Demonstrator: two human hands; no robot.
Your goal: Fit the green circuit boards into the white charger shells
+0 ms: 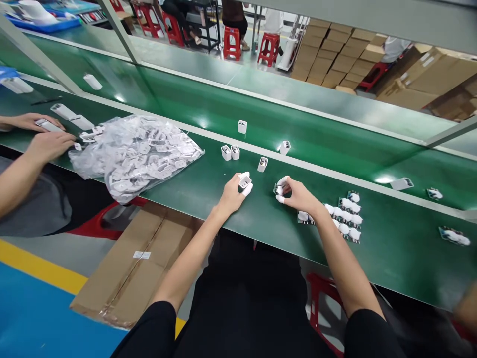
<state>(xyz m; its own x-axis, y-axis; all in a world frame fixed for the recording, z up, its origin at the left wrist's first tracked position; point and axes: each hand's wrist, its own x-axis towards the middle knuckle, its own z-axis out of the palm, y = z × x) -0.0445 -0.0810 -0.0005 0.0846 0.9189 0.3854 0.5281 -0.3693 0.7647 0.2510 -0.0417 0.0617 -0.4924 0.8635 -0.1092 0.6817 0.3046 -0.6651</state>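
My left hand (231, 195), with white covers on its fingertips, is closed around a white plastic charger housing (245, 183) whose slotted end faces up. To its right my right hand (295, 194), also in white finger covers, pinches a small circuit board (278, 189) with white blobs on it. The two hands are apart. Beneath and beside my right forearm lie rows of similar circuit boards (346, 215). Just beyond my hands stand several white housings, among them one nearby upright housing (263, 164) with parts visible inside.
A clear plastic bag (137, 149) of white parts lies left of me. Farther left, a co-worker's hands (48, 141) hold a white housing. The moving green belt or strip (208, 112) carries a housing (242, 126). A cardboard box (149, 258) sits below the table.
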